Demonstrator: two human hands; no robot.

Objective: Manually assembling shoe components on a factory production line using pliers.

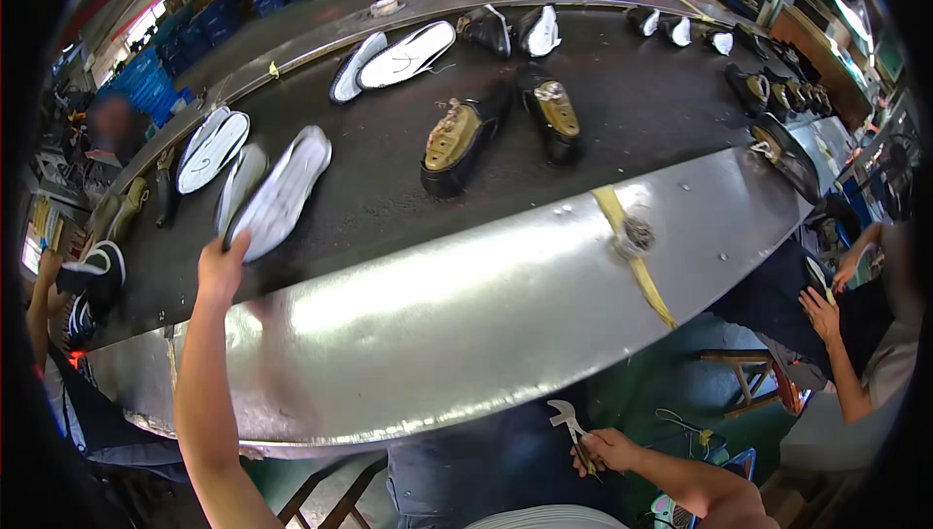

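At the left of the bench, my left hand (222, 262) reaches out and pinches the near end of a shoe (287, 189) with its white sole facing up. Another shoe with a pale sole (238, 184) lies close along its left side. Low in front of my lap, my right hand (604, 451) is closed around the handles of metal pincers (566, 415), their jaws pointing up and away. Two dark shoe uppers on olive lasts, the left one (452, 140) and the right one (557, 116), stand mid-belt, away from both hands.
A dark belt (379, 189) carries several pairs of shoes, with a shiny metal ledge (437, 335) along my side. A yellow strap (637, 262) crosses the ledge. Co-workers' hands work on shoes at the left, at the right (821, 310) and across the belt.
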